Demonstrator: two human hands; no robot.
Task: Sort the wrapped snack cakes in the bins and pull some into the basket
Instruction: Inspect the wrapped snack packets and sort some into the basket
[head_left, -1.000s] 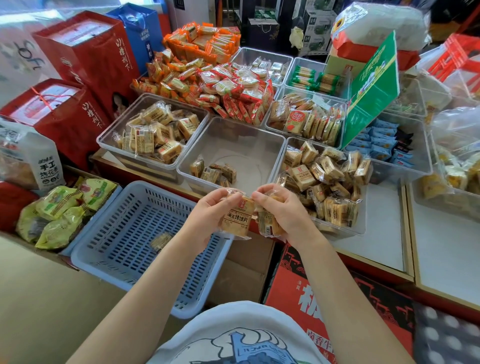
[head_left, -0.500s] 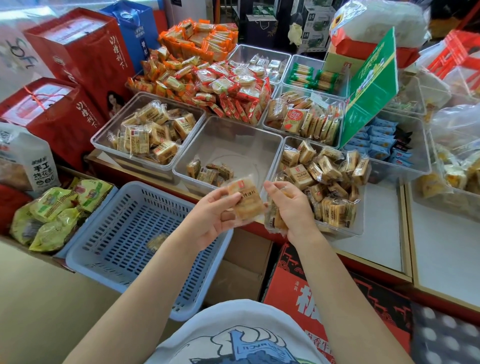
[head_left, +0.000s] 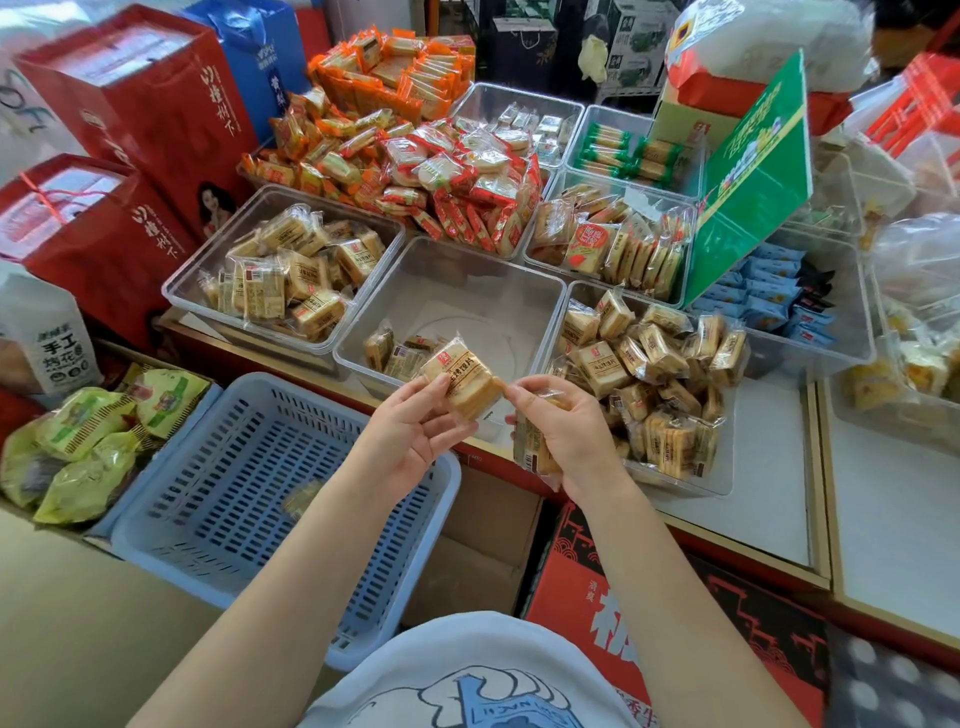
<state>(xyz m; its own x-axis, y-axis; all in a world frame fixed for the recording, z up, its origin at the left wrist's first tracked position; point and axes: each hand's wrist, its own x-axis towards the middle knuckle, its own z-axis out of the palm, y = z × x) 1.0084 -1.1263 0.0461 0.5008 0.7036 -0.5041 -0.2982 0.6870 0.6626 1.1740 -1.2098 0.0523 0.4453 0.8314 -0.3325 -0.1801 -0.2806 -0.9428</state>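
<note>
While left hand (head_left: 410, 431) pinches wrapped snack cake (head_left: 462, 376) at near rim of middle bin (head_left: 363, 317), right hand (head_left: 563, 431) grips second pack (head_left: 535, 452). Step: checking pulled cakes. Next, likely: carry toward blue basket (head_left: 415, 530) at 8 o'clock, release; one pack (head_left: 304, 499) already inside.

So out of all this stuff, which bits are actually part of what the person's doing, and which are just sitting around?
Part of the job:
- snack cake held in the left hand
- second pack held in the right hand
- middle bin, nearly empty
- right bin, heaped with cakes
- blue basket

Just lying about:
- red gift boxes
- green sign
- green bags
</note>
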